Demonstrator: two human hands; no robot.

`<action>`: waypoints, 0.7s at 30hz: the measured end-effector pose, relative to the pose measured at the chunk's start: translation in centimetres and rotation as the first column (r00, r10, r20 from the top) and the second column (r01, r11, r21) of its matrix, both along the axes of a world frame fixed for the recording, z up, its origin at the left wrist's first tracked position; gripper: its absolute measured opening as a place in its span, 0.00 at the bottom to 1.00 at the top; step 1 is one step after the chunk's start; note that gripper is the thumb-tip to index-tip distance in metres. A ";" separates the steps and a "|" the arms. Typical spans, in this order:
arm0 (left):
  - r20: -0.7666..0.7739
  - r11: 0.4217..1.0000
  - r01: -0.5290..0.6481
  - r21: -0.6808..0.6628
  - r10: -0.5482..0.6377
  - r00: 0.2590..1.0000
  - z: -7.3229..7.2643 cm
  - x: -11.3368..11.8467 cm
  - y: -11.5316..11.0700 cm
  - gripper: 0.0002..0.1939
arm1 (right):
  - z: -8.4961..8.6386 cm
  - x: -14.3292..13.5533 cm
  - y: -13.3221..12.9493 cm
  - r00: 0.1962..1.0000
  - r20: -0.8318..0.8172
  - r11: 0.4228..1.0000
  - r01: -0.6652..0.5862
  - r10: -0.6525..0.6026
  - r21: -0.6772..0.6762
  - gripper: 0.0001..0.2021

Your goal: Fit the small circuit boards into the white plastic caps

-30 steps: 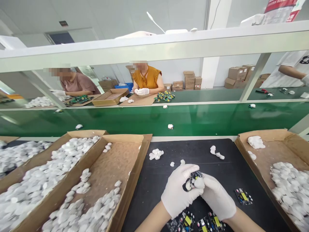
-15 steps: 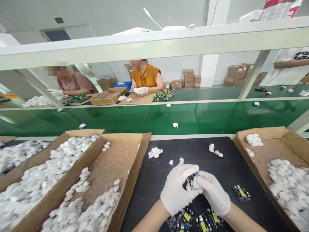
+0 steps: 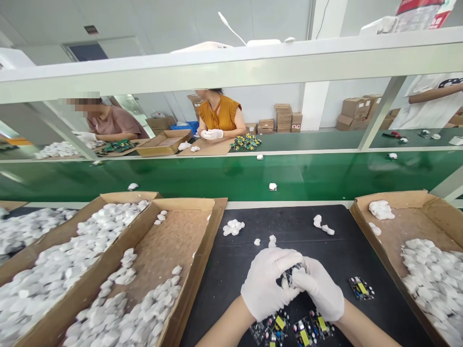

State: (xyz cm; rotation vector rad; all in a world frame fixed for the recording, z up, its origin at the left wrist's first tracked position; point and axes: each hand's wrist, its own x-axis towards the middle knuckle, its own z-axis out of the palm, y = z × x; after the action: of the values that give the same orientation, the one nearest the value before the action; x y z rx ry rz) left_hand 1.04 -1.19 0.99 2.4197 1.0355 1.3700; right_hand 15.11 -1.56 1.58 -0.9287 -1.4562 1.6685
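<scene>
Both my hands wear white gloves and meet over the black mat (image 3: 231,279). My left hand (image 3: 269,284) is closed around a small circuit board (image 3: 288,275), of which only a dark sliver shows between the fingers. My right hand (image 3: 321,286) presses its fingers against the same board from the right; whether a white piece sits under them is hidden. Just below my hands lie several circuit boards (image 3: 304,335) with yellow-topped parts, partly covered by my wrists. Another circuit board (image 3: 361,288) rests alone to the right.
Cardboard trays with white lumps stand at left (image 3: 211,241) and right (image 3: 383,250). Loose white lumps (image 3: 233,227) dot the mat's far part. Beyond runs a green conveyor belt (image 3: 217,178) carrying lump-topped boards (image 3: 273,187). A white frame beam (image 3: 231,77) crosses above; people work opposite.
My right fingers have shifted slightly over the board, and both hands stay nearly in place. Pieces on the green belt have moved a little to the right.
</scene>
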 end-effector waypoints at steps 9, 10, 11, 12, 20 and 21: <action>-0.143 0.997 -0.053 0.049 0.060 0.988 0.0 -0.3 0.3 0.13 | -0.4 -0.2 -0.2 0.996 -0.030 0.995 0.090 -0.089 0.034 0.14; -0.156 0.997 -0.056 0.050 0.063 0.986 -0.1 -0.3 0.3 0.13 | 0.0 -0.3 -0.3 0.996 -0.001 0.995 0.088 -0.088 0.051 0.14; -0.162 0.997 -0.058 0.049 0.065 0.985 -0.1 -0.3 0.3 0.13 | 0.4 -0.4 -0.3 0.996 0.019 0.994 0.085 -0.087 0.067 0.15; -0.163 0.997 -0.058 0.047 0.065 0.984 -0.2 -0.3 0.3 0.13 | 0.8 -0.6 -0.3 0.996 0.032 0.994 0.078 -0.081 0.082 0.16; -0.045 1.000 -0.007 0.005 0.007 0.999 -0.3 -0.3 0.3 0.17 | 0.1 -0.3 -0.3 0.995 0.043 0.995 0.084 -0.087 0.058 0.14; -0.033 1.000 -0.014 -0.014 0.013 0.999 -0.3 -0.4 0.3 0.18 | -0.2 -0.2 -0.3 0.994 0.027 0.993 0.102 -0.103 0.054 0.14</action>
State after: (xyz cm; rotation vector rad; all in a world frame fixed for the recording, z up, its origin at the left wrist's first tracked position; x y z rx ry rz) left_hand 0.65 -0.89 0.65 2.4373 1.0673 1.3267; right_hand 14.90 -1.84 1.42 -0.9865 -1.4402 1.5413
